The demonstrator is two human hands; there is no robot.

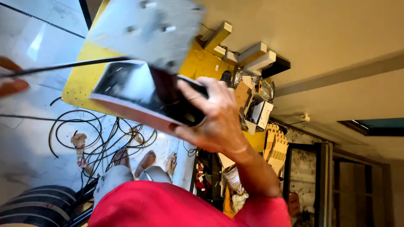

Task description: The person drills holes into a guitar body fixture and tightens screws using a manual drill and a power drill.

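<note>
Over yellow table [84, 80], hands [214, 117] gripping sander [139, 92]

A hand [212, 122] gripped a black power sander [143, 98] with a reddish sanding pad, its fingers [191, 94] wrapped over the tool's dark body, and a grey metal plate [147, 29] with bolts showed blurred just above it. Behind lay a yellow table [84, 77] carrying pale wooden blocks [248, 52] (the view was turned on its side), while black cables [80, 134] coiled on the white tiled floor [29, 46]. Bare feet [134, 162] rested on that floor beside a red garment [168, 208]; which hand held the tool could not be told.
</note>
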